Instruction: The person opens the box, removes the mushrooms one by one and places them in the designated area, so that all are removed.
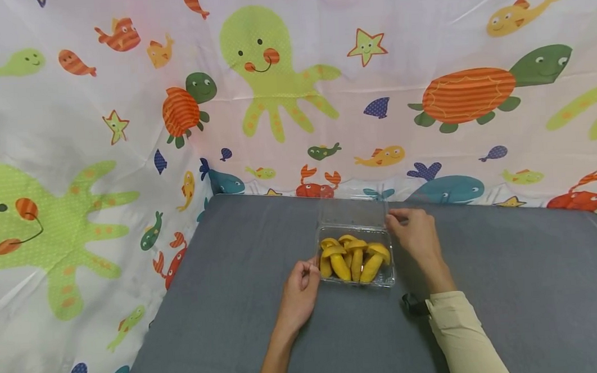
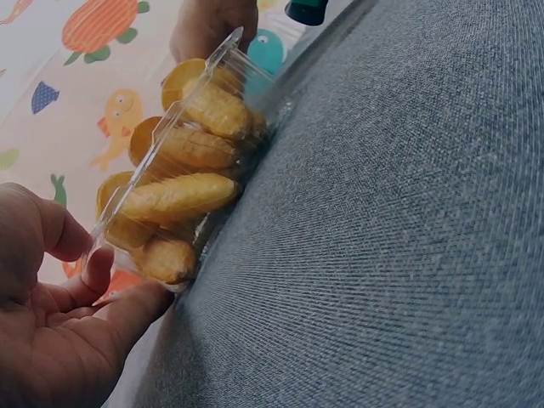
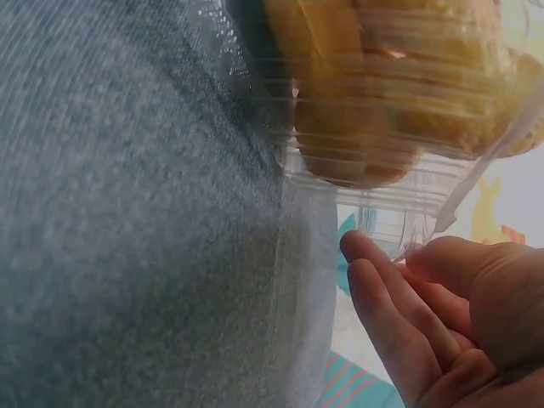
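Observation:
A clear plastic clamshell box (image 1: 379, 284) sits on the table with its see-through lid (image 1: 353, 213) raised at the back. Inside lie several yellow mushrooms (image 1: 357, 258), caps toward the back and stems toward the front. At the box's left side, my left hand (image 1: 299, 296) pinches the rim, its lower fingers near the base in the left wrist view. My right hand (image 1: 419, 239) pinches the right edge of the lid between thumb and fingers. The right wrist view shows that right hand (image 3: 450, 319) close to the hinge end.
Grey cloth (image 1: 223, 303) covers the table. A white curtain (image 1: 312, 56) printed with sea animals hangs along the back and left edges. Dark wrist gear (image 1: 414, 304) shows by the right cuff.

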A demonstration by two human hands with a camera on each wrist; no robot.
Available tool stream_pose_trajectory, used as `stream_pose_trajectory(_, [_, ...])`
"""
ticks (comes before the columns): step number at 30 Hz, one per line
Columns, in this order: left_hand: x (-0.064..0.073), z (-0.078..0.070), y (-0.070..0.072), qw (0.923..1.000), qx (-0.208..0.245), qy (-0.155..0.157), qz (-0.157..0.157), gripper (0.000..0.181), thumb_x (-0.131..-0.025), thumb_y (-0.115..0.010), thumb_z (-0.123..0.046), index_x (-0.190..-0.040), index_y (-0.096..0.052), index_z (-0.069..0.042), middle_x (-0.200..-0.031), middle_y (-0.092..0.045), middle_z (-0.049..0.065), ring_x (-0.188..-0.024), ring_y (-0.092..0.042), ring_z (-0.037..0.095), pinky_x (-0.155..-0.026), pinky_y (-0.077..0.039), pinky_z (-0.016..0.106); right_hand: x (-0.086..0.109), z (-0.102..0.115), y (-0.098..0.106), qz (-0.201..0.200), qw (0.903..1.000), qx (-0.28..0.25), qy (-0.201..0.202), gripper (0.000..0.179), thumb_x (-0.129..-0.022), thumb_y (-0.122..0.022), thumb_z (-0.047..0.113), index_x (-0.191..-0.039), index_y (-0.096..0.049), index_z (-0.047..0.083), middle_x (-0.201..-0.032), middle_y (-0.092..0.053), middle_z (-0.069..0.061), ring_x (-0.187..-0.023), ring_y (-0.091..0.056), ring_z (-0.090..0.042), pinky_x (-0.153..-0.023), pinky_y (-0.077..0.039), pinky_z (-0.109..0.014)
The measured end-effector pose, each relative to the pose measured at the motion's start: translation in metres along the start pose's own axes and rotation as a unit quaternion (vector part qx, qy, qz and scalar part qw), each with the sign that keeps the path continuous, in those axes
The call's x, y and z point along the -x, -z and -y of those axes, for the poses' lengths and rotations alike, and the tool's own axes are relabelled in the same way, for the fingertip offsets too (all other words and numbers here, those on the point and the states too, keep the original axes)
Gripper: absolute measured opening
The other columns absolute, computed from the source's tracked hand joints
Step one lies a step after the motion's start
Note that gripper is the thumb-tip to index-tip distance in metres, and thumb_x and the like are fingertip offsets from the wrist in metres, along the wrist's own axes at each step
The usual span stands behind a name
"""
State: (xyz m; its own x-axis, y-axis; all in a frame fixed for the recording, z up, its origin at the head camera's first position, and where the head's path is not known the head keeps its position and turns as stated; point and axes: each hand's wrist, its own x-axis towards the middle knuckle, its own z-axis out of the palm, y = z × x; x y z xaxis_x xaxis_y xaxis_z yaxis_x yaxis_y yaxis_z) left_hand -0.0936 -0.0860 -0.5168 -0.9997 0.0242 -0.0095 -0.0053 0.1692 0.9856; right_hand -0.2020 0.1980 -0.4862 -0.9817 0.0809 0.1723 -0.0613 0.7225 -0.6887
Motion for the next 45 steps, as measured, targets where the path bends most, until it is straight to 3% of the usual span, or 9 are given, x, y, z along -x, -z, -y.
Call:
stream_pose_trajectory(3, [0.000,0.000,-0.001,1.0000,-0.007,-0.004,-0.003,0.014,-0.111,-0.056,-0.016,-0.107,-0.062,-0.004,-0.150,-0.059,0.019,-0.141,-0.055,0.028,-0.112,-0.045,0.046,0.002,-0.001,0.001,-0.002,1.0000,0.005,0.001,0.032,-0.104,-0.069,0.023,-0.126,-0.075,0.000,-0.108,-0.079,-0.018,-0.086,-0.075,-0.030,-0.070,-0.051,-0.040])
stream_pose_trajectory(10, [0.001,0.003,-0.003,1.0000,-0.004,0.003,0.002,0.017,-0.111,-0.056,-0.017,-0.108,-0.062,-0.002,-0.151,-0.058,0.018,-0.142,-0.054,0.027,-0.113,-0.045,0.046,0.008,-0.005,-0.001,0.005,1.0000,-0.006,-0.001,0.032,-0.106,-0.066,0.022,-0.126,-0.074,-0.002,-0.104,-0.080,-0.018,-0.082,-0.077,-0.029,-0.064,-0.053,-0.035])
stream_pose_trajectory(20, [0.002,0.005,-0.005,0.9999,-0.013,0.006,-0.005,0.019,-0.111,-0.056,-0.021,-0.101,-0.060,-0.006,-0.149,-0.061,0.014,-0.139,-0.057,0.025,-0.112,-0.045,0.047,0.013,-0.009,0.001,0.012,0.9998,-0.016,-0.003,0.036,-0.108,-0.060,0.026,-0.131,-0.072,0.000,-0.100,-0.080,-0.015,-0.091,-0.079,-0.034,-0.069,-0.059,-0.042])
stream_pose_trajectory(25, [0.003,0.003,-0.004,0.9996,-0.022,0.011,-0.009,0.020,-0.111,-0.056,-0.022,-0.098,-0.059,-0.007,-0.147,-0.063,0.012,-0.138,-0.058,0.023,-0.110,-0.046,0.047,0.018,-0.004,0.006,-0.017,0.9997,-0.011,0.016,0.037,-0.108,-0.060,0.027,-0.132,-0.070,0.000,-0.118,-0.075,-0.022,-0.099,-0.077,-0.040,-0.076,-0.061,-0.051])
stream_pose_trajectory(30, [0.002,0.001,-0.003,0.9996,-0.020,0.012,-0.014,0.022,-0.112,-0.056,-0.024,-0.097,-0.058,-0.007,-0.148,-0.063,0.011,-0.139,-0.058,0.023,-0.111,-0.046,0.047,0.022,0.010,0.015,-0.044,0.9961,-0.024,0.072,0.034,-0.108,-0.062,0.024,-0.131,-0.071,0.001,-0.127,-0.071,-0.021,-0.105,-0.075,-0.038,-0.085,-0.059,-0.054])
stream_pose_trajectory(37, [0.001,0.002,-0.002,0.9996,-0.015,0.012,-0.020,0.022,-0.111,-0.057,-0.023,-0.097,-0.057,-0.007,-0.147,-0.063,0.011,-0.139,-0.057,0.024,-0.112,-0.045,0.048,0.038,0.027,0.027,0.035,0.9851,0.005,0.169,0.034,-0.105,-0.070,0.026,-0.133,-0.072,0.006,-0.126,-0.074,-0.013,-0.108,-0.075,-0.036,-0.088,-0.059,-0.055])
stream_pose_trajectory(45, [-0.001,0.001,-0.003,0.9995,-0.022,0.010,-0.022,0.021,-0.111,-0.056,-0.021,-0.095,-0.056,-0.007,-0.147,-0.063,0.011,-0.139,-0.057,0.025,-0.111,-0.045,0.048,0.051,0.032,0.031,0.112,0.9724,0.060,0.196,0.047,-0.098,-0.080,0.027,-0.139,-0.068,0.008,-0.136,-0.070,-0.016,-0.124,-0.067,-0.041,-0.100,-0.052,-0.060])
